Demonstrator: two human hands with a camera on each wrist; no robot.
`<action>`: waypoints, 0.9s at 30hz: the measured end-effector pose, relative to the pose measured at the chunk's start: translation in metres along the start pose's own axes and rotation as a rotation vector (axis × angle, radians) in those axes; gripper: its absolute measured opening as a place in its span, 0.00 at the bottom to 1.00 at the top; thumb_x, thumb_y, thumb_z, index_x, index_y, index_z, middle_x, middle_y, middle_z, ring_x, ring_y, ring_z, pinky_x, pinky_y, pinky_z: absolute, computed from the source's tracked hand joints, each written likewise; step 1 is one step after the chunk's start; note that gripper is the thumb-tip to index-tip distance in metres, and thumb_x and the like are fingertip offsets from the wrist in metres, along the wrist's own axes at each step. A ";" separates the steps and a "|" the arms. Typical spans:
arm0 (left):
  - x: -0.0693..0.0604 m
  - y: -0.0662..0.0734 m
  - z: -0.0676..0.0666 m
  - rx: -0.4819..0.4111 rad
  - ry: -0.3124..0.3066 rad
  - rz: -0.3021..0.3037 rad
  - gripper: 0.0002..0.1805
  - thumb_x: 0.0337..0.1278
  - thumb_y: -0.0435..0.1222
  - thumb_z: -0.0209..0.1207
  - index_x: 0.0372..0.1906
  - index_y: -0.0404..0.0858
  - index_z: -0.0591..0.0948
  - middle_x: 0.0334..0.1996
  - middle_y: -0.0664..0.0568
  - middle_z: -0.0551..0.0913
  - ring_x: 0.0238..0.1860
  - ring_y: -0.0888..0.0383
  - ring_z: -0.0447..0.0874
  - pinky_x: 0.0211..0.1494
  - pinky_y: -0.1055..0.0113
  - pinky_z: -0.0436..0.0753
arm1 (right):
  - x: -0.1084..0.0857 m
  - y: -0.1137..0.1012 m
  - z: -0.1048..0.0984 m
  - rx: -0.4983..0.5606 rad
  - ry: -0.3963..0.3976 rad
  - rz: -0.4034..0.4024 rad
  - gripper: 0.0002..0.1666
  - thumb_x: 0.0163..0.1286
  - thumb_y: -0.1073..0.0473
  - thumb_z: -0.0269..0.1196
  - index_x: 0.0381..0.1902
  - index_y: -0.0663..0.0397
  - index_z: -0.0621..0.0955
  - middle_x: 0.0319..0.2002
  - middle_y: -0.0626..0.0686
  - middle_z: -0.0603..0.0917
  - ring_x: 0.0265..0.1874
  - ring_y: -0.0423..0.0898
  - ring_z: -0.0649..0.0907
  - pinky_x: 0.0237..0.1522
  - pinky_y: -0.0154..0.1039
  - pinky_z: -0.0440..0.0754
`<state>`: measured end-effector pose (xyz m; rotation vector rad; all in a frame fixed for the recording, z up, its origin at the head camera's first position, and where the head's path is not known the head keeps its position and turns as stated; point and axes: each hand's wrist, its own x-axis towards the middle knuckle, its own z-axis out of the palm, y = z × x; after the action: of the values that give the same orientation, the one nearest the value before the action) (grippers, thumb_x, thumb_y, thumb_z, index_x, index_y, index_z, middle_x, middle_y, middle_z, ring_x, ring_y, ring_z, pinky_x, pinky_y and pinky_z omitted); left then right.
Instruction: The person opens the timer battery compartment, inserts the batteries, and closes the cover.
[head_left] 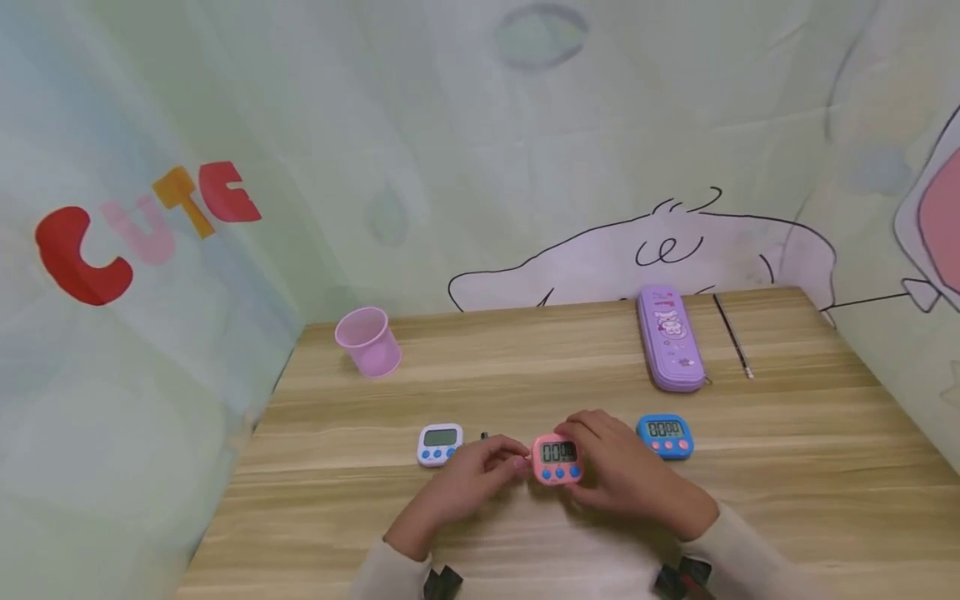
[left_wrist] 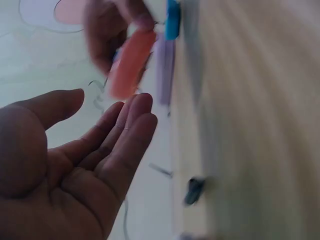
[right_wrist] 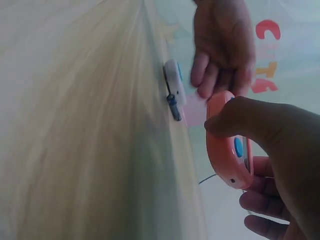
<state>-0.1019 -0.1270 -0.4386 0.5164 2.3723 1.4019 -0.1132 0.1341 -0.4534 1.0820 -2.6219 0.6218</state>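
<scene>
A pink digital timer (head_left: 557, 459) with blue buttons is held up off the table by my right hand (head_left: 626, 467). Thumb and fingers grip it by its edges in the right wrist view, where the timer (right_wrist: 227, 150) is tilted. My left hand (head_left: 480, 475) is at its other side, palm up and fingers extended in the left wrist view. Whether those fingertips touch the timer I cannot tell. A white timer (head_left: 439, 444) with a blank screen lies left of my left hand. Beyond my right hand lies a blue timer (head_left: 666, 437) with pink buttons.
On the wooden table (head_left: 525, 358), a pink cup (head_left: 373, 346) stands at the back left. A purple pencil case (head_left: 670, 337) and a pencil (head_left: 733, 337) lie at the back right. A small dark object (right_wrist: 173, 107) lies near the white timer. Printed cloth walls enclose the table.
</scene>
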 end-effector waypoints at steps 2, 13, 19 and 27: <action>-0.002 0.001 -0.011 0.050 0.035 0.019 0.17 0.70 0.47 0.55 0.53 0.42 0.80 0.44 0.56 0.85 0.46 0.59 0.83 0.49 0.66 0.83 | -0.001 0.002 0.000 0.016 -0.034 0.055 0.42 0.48 0.41 0.74 0.58 0.52 0.75 0.54 0.47 0.76 0.54 0.43 0.74 0.59 0.43 0.76; -0.016 -0.035 -0.075 0.278 0.174 0.005 0.36 0.56 0.50 0.67 0.67 0.41 0.70 0.64 0.49 0.73 0.66 0.50 0.68 0.69 0.50 0.68 | -0.005 0.009 0.004 0.024 -0.138 0.162 0.40 0.50 0.38 0.73 0.57 0.52 0.77 0.51 0.46 0.76 0.50 0.42 0.74 0.57 0.42 0.77; -0.019 -0.043 -0.080 0.315 0.113 -0.074 0.49 0.48 0.46 0.72 0.74 0.37 0.60 0.69 0.41 0.64 0.66 0.44 0.64 0.69 0.47 0.65 | -0.005 0.012 0.004 0.007 -0.131 0.175 0.38 0.52 0.42 0.73 0.56 0.57 0.78 0.50 0.49 0.77 0.48 0.44 0.76 0.52 0.44 0.79; -0.019 -0.048 -0.074 0.342 0.114 -0.124 0.48 0.47 0.41 0.73 0.73 0.36 0.61 0.71 0.40 0.62 0.70 0.41 0.56 0.71 0.43 0.61 | -0.006 0.014 0.007 0.012 -0.146 0.200 0.39 0.54 0.41 0.72 0.59 0.56 0.77 0.52 0.49 0.77 0.49 0.43 0.75 0.53 0.42 0.79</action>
<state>-0.1261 -0.2132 -0.4456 0.3731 2.7021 1.0011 -0.1196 0.1432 -0.4663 0.9064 -2.8809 0.6203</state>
